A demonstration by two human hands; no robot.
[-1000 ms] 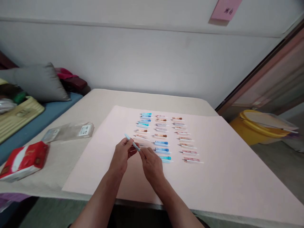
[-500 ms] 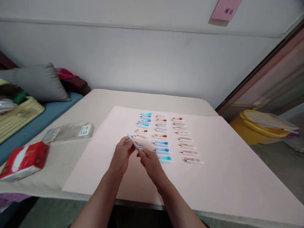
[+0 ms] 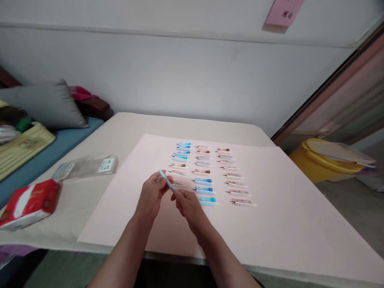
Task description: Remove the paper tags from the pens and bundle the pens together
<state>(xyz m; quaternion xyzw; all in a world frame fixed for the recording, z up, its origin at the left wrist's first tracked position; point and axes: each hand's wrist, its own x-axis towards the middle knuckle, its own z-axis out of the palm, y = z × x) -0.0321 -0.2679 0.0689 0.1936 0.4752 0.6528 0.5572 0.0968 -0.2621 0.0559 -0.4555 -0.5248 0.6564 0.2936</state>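
Observation:
A pale blue pen barrel [image 3: 166,179] slants between my two hands above the pink sheet [image 3: 120,224]. The fingers of my left hand [image 3: 151,196] are closed round its upper part. My right hand [image 3: 189,205] pinches the lower end between thumb and fingers. Just past my hands lie three columns of pen parts, grouped in small sets with dark-tipped refills. Nearest my right hand is a turquoise pen piece [image 3: 207,199], with a blue pen piece [image 3: 204,189] behind it. Brown pen pieces [image 3: 201,171] and pink pen pieces [image 3: 240,192] lie among the rest.
At the left of the table are a clear plastic bag [image 3: 85,167] with a label and a red tissue pack [image 3: 31,203]. A grey cushion [image 3: 45,104] rests on a blue surface beyond. A yellow bucket [image 3: 315,160] stands right of the table, and a wall rises behind.
Both hands keep hold of the pen barrel in nearly the same place. The whole view has shifted very slightly.

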